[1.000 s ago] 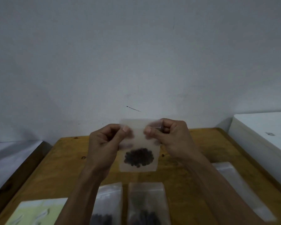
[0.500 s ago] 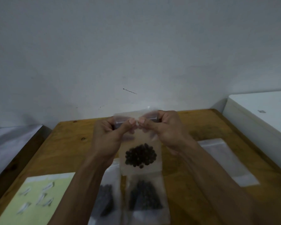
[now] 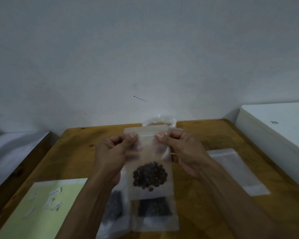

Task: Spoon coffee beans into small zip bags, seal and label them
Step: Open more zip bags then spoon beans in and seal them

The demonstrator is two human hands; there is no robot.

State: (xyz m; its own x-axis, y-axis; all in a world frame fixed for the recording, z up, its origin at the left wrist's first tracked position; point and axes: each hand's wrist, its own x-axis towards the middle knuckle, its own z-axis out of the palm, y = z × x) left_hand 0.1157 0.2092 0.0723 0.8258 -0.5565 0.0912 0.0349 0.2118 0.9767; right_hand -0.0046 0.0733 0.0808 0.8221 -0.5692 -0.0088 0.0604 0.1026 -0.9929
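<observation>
Clear plastic makes up the small bag (image 3: 149, 163), which is held upright above the wooden surface (image 3: 76, 152). The left hand (image 3: 113, 152) pinches the bag's top left corner at the zip strip, and the right hand (image 3: 183, 150) pinches the top right corner. Dark beans (image 3: 150, 176) sit in a heap in the lower part of the bag. Two more bags with beans (image 3: 154, 213) lie flat on the surface just below it, side by side. A yellow-green sheet (image 3: 41, 207) with small white labels lies to the left. An empty flat bag (image 3: 235, 169) lies to the right. A crumpled clear bag (image 3: 160, 120) sits behind the hands, near the wall.
</observation>
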